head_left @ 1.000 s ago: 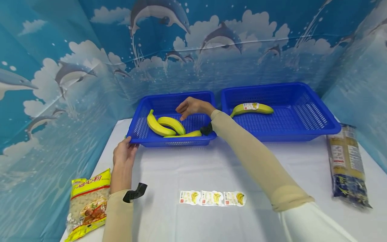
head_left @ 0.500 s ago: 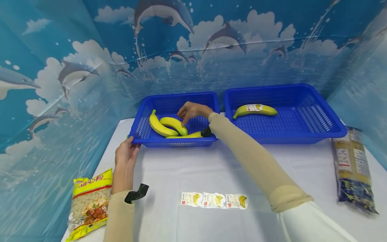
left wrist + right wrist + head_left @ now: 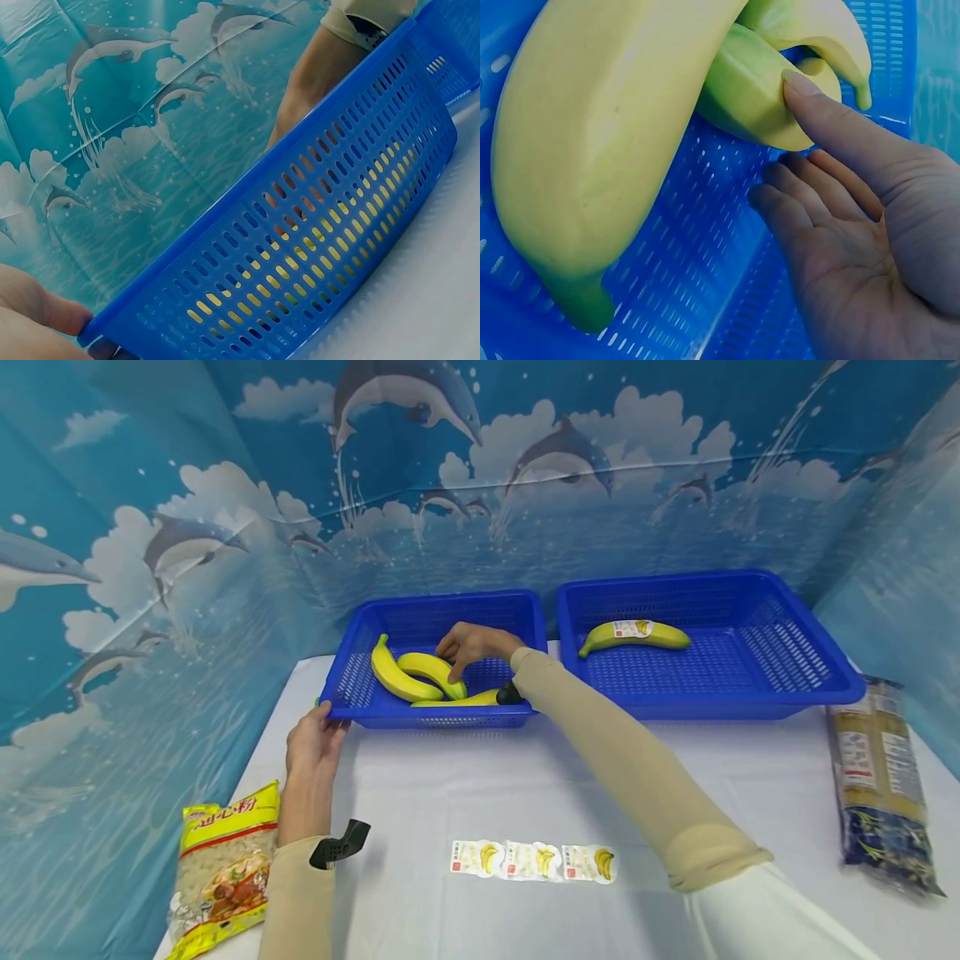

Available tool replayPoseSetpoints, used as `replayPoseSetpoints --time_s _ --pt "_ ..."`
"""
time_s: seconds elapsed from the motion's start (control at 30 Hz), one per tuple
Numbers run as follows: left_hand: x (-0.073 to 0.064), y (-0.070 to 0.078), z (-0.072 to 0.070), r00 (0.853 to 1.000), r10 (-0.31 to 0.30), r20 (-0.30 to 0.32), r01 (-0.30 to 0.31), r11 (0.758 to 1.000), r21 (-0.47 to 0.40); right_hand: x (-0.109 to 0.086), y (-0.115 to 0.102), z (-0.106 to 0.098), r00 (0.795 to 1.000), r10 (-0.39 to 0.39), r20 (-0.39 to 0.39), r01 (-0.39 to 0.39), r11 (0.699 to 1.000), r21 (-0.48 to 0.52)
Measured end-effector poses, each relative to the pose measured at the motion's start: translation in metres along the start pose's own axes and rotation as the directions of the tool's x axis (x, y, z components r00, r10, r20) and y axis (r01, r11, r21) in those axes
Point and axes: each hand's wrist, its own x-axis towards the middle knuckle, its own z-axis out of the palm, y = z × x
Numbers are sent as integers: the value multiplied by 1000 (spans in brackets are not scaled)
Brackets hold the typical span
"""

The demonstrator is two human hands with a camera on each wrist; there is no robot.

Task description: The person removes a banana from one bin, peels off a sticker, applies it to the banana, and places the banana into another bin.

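Observation:
In the head view, my left hand grips the front left corner of the left blue basket, thumb at the rim and a fingertip under it in the left wrist view. My right hand reaches down inside that basket. Its thumb lies over the green-tipped end of the middle banana, while its loosely bent fingers stand just off the far side. A second banana lies to the left. A third banana lies along the front wall, partly hidden by the rim and the wrist camera.
To the right, another blue basket holds one banana bearing a printed label. Three banana stickers lie in a row on the white table. Food packs flank the table: a yellow bag left, a long pack right.
My right hand has moved down and slightly left into the basket, its thumb and fingers coming to the end of the middle banana. My left hand has stayed on the basket corner.

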Motion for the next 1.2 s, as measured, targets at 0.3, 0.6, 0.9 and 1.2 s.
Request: replayPoseSetpoints --time_s 0.3,0.6,0.9,1.2 --pt "2 -2 0 1000 3 -16 -3 999 39 3 1 3 1000 3 0 -3 999 -34" --pt "3 -2 0 1000 12 -22 -10 997 76 2 -1 -1 998 36 -57 -35 999 26" --pt "2 -4 -2 999 51 17 -52 996 70 -4 -3 -2 999 34 -38 -32 997 67" --pt "1 -4 -2 998 54 13 -54 995 80 -6 -2 -5 997 5 -77 3 995 103"
